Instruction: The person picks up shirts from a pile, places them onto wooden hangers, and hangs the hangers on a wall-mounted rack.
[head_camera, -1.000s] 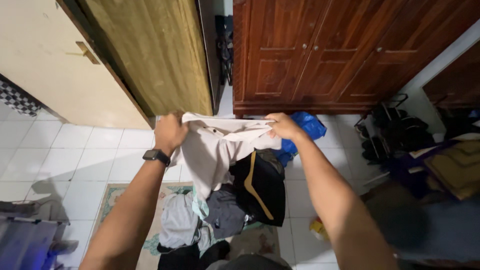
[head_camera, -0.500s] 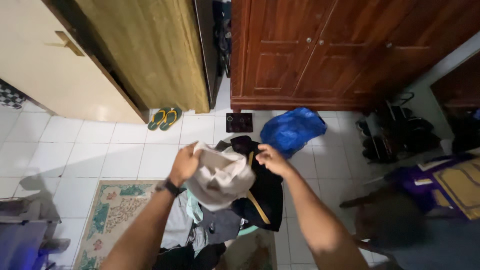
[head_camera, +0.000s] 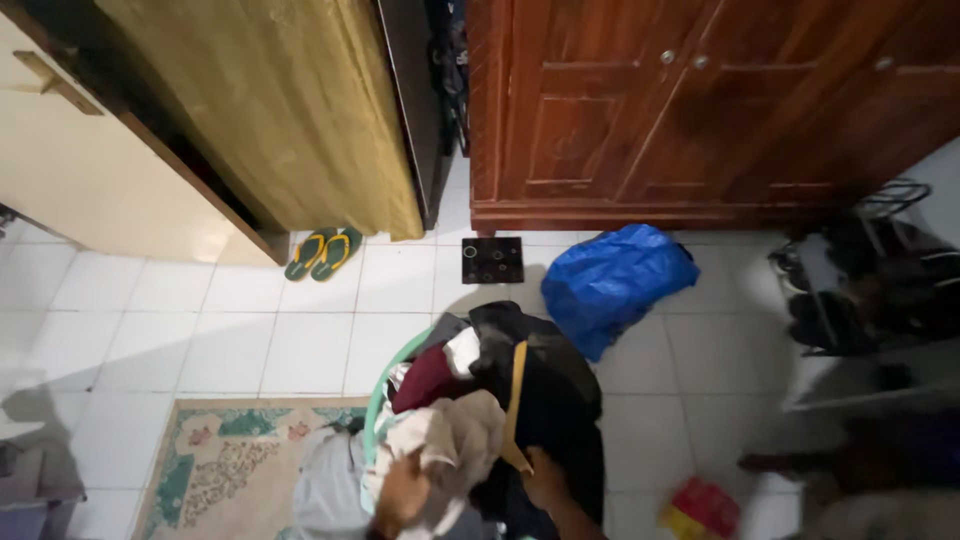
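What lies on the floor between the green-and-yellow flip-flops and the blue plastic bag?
In the head view, a small dark square mat with ring patterns lies on the white tiles between the flip-flops and the blue bag.

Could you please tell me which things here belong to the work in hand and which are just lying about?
In hand: beige garment, green laundry basket, black garment with yellow stripe, left hand, right hand.

Lying about: blue bag, green sandals, rug, wooden wardrobe.

You stand on a white tiled floor (head_camera: 230, 330) with a patterned rug (head_camera: 220, 460). Before you is a dark wooden wardrobe (head_camera: 700, 110); left, a yellow curtain (head_camera: 290, 110).
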